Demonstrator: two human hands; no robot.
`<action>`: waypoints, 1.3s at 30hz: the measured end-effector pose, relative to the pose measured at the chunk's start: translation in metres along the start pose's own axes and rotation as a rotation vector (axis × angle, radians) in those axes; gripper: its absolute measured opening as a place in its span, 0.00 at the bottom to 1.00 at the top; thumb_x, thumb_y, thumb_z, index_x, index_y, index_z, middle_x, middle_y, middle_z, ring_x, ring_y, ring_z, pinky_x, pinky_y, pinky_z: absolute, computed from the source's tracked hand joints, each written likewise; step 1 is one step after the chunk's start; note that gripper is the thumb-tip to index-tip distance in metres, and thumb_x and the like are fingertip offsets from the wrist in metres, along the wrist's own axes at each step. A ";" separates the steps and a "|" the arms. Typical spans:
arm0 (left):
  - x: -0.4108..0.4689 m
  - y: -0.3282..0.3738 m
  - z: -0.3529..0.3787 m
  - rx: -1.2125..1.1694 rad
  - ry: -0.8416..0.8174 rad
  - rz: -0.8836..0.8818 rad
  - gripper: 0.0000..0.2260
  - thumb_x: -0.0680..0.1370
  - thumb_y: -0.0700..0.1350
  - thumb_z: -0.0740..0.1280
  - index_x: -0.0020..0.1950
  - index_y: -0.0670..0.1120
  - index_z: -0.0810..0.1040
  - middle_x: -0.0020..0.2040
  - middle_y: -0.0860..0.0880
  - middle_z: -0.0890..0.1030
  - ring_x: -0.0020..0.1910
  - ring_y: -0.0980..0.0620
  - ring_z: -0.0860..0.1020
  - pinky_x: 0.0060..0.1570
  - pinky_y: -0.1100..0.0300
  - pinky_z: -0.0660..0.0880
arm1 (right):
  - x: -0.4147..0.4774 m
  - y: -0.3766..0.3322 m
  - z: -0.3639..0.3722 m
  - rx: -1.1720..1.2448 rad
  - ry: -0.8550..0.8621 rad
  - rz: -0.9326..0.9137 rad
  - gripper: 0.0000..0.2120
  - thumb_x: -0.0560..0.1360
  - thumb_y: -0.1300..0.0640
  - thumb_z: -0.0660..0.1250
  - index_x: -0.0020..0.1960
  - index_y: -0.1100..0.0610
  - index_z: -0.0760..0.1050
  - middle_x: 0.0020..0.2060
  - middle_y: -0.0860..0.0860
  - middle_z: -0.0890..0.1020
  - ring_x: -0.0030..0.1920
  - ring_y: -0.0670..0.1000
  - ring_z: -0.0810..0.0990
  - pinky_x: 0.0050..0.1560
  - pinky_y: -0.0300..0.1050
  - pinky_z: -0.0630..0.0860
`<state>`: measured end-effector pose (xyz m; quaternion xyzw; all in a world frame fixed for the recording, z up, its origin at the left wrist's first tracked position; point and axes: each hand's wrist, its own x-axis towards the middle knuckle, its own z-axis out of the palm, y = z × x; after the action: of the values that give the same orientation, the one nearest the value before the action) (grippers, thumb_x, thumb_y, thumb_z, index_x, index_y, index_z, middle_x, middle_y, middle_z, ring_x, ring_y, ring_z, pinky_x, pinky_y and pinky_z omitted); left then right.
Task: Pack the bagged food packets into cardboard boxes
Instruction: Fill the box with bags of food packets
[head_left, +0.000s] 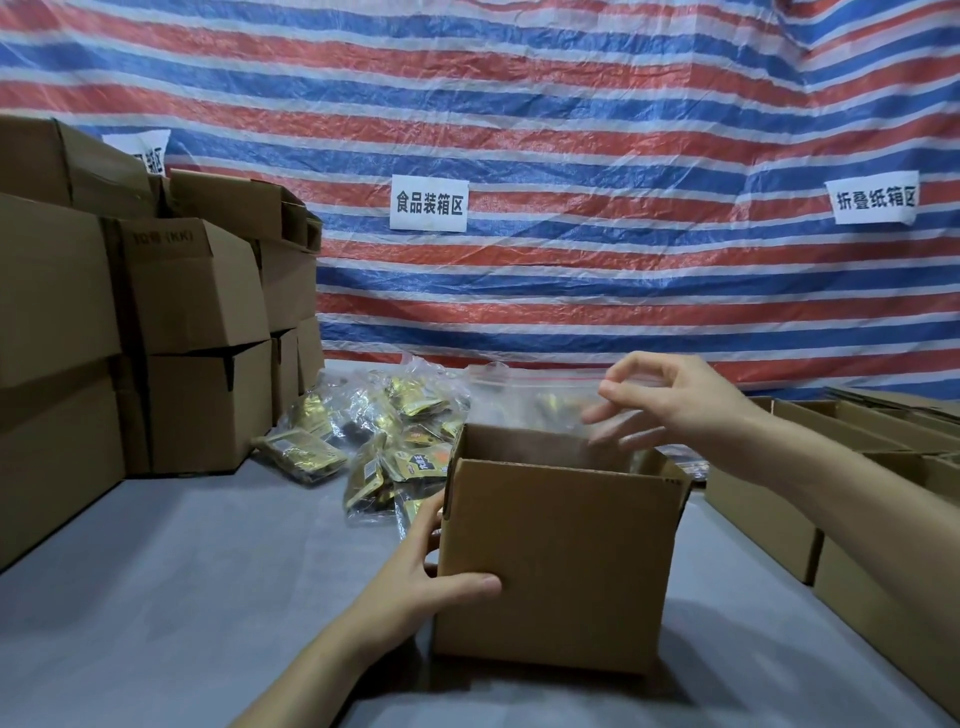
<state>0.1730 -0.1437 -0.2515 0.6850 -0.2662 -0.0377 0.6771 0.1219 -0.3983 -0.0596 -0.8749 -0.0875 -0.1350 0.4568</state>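
Note:
An open cardboard box (561, 561) stands on the grey table in front of me. My left hand (415, 571) grips its near left corner, thumb on the front face and fingers along the left side. A clear zip bag (530, 400) with a red seal strip and dark and gold packets inside sticks up out of the box's open top. My right hand (675, 400) hovers over the box's far right, fingers spread and blurred, at the bag's upper edge without curling round it.
A pile of more bagged gold packets (395, 447) lies behind the box to the left. Closed cardboard boxes (192, 291) are stacked at the left. Open and flattened boxes (779, 509) line the right edge. A striped tarp with paper labels (429, 202) hangs behind the table.

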 end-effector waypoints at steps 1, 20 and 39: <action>0.000 0.000 0.000 0.004 -0.002 0.004 0.42 0.61 0.55 0.83 0.71 0.63 0.68 0.65 0.51 0.81 0.64 0.52 0.80 0.57 0.56 0.80 | -0.001 0.000 -0.003 0.014 -0.059 0.010 0.06 0.81 0.56 0.66 0.52 0.59 0.76 0.45 0.52 0.88 0.44 0.56 0.88 0.48 0.53 0.84; 0.000 -0.001 -0.001 0.059 0.035 0.038 0.43 0.59 0.52 0.85 0.71 0.60 0.71 0.62 0.53 0.83 0.60 0.53 0.82 0.52 0.64 0.79 | 0.006 -0.001 0.029 -0.644 -0.004 0.134 0.07 0.72 0.62 0.76 0.42 0.52 0.82 0.41 0.49 0.83 0.43 0.48 0.81 0.39 0.42 0.81; -0.006 0.007 0.002 0.155 0.056 0.069 0.44 0.59 0.54 0.82 0.73 0.61 0.69 0.64 0.55 0.81 0.65 0.54 0.78 0.57 0.61 0.78 | 0.028 -0.007 0.033 -0.396 -0.629 0.451 0.34 0.68 0.22 0.53 0.56 0.43 0.81 0.50 0.43 0.87 0.51 0.47 0.87 0.55 0.48 0.82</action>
<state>0.1650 -0.1424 -0.2471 0.7264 -0.2728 0.0256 0.6303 0.1521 -0.3667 -0.0634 -0.9414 -0.0014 0.2273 0.2493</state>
